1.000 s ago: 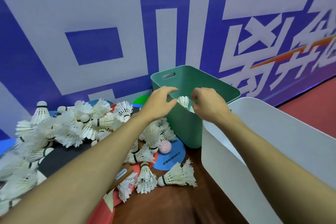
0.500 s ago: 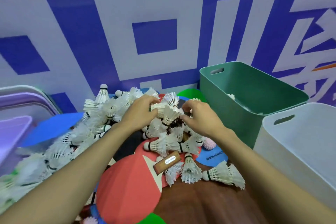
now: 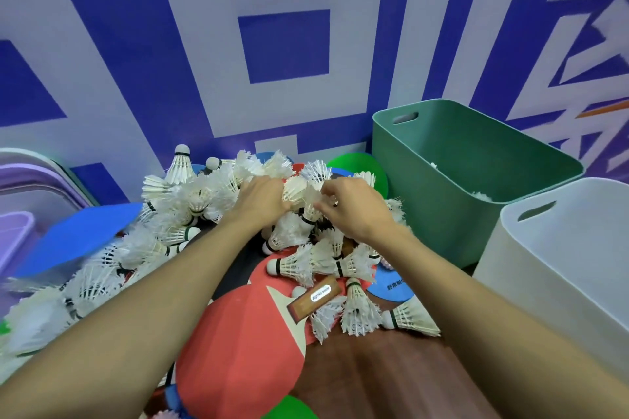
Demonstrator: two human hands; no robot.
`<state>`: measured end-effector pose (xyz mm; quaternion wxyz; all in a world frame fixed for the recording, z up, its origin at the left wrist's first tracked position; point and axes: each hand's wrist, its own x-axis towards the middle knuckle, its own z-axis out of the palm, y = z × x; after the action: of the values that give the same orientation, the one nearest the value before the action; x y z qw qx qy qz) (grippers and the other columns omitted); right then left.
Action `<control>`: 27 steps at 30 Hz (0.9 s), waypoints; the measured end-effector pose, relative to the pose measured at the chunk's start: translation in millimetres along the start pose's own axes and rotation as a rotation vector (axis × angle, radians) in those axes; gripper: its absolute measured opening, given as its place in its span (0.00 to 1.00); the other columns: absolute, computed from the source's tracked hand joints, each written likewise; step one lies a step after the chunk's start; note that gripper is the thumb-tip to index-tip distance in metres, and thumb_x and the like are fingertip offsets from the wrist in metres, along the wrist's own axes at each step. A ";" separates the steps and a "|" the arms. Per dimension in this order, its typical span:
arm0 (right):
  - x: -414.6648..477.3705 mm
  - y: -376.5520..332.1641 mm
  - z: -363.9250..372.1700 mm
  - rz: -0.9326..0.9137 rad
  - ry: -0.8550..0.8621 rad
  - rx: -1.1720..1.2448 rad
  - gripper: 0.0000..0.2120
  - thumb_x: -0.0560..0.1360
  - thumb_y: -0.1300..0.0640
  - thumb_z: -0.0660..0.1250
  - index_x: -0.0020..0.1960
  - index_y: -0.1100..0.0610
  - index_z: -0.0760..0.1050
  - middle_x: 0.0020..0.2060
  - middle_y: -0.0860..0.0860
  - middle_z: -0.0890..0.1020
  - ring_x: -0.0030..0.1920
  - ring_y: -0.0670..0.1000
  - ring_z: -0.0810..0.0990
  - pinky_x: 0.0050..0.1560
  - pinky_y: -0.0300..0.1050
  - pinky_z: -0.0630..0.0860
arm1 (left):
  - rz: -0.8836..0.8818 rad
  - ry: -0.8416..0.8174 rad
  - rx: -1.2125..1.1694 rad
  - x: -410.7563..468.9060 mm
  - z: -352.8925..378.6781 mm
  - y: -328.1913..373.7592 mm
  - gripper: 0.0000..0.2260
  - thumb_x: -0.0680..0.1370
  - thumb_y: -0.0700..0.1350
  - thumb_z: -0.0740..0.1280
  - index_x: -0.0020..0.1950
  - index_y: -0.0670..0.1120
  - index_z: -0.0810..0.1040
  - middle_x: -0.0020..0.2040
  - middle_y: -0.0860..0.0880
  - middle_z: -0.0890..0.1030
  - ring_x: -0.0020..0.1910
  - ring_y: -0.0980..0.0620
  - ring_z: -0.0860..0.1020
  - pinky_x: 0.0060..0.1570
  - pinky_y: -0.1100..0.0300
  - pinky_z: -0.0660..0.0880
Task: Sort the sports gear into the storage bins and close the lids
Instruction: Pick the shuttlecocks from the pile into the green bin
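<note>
A heap of white feather shuttlecocks (image 3: 177, 231) covers the wooden table, mixed with table-tennis paddles. My left hand (image 3: 263, 201) and my right hand (image 3: 354, 209) are both on top of the heap's middle. Each one has its fingers curled round shuttlecocks (image 3: 301, 192) held between them. The green bin (image 3: 439, 214) stands open to the right of the heap, with a few shuttlecocks visible inside. In front of it stands the open white bin (image 3: 544, 269).
A red paddle (image 3: 245, 333) with a brown handle lies in front of the heap. A blue paddle (image 3: 78, 238) and purple bin lids (image 3: 30, 187) are at the left. The blue and white banner wall stands close behind. Bare wooden table (image 3: 391, 378) shows near me.
Both hands have left the green bin, swung left to the heap and closed on shuttlecocks there. The view has turned left with them.
</note>
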<state>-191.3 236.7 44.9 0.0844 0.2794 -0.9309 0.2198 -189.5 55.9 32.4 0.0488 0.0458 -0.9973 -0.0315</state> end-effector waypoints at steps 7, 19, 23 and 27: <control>-46.6 -10.9 -55.4 -0.092 0.176 0.043 0.09 0.76 0.50 0.64 0.48 0.55 0.77 0.43 0.48 0.79 0.44 0.50 0.77 0.42 0.46 0.74 | 0.026 0.171 -0.316 -41.6 -42.6 17.9 0.17 0.75 0.52 0.69 0.61 0.44 0.77 0.55 0.46 0.79 0.57 0.46 0.74 0.57 0.52 0.69; -126.6 25.6 -145.6 0.021 0.515 0.061 0.06 0.75 0.54 0.68 0.44 0.56 0.75 0.37 0.47 0.78 0.37 0.47 0.76 0.39 0.47 0.77 | 0.212 0.386 -0.841 -111.4 -100.4 100.0 0.15 0.72 0.50 0.73 0.58 0.53 0.78 0.51 0.56 0.79 0.48 0.62 0.76 0.46 0.71 0.71; -121.4 71.4 -161.1 0.197 0.538 0.033 0.08 0.75 0.53 0.68 0.47 0.57 0.77 0.40 0.49 0.79 0.40 0.49 0.78 0.43 0.52 0.80 | 0.300 0.345 -0.925 -78.7 -95.5 149.4 0.16 0.73 0.47 0.73 0.59 0.52 0.78 0.55 0.54 0.80 0.53 0.59 0.77 0.51 0.67 0.74; -105.6 112.7 -159.3 0.320 0.516 0.022 0.09 0.75 0.53 0.67 0.51 0.58 0.78 0.42 0.49 0.80 0.42 0.50 0.79 0.45 0.51 0.80 | 0.337 0.309 -0.967 -39.9 -79.9 192.9 0.15 0.72 0.45 0.74 0.58 0.50 0.79 0.54 0.52 0.80 0.50 0.58 0.78 0.50 0.66 0.75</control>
<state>-161.0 444.6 116.2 0.2792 0.0650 -0.9085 0.3040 -159.0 246.8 121.0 0.2149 -0.1387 -0.8437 -0.4719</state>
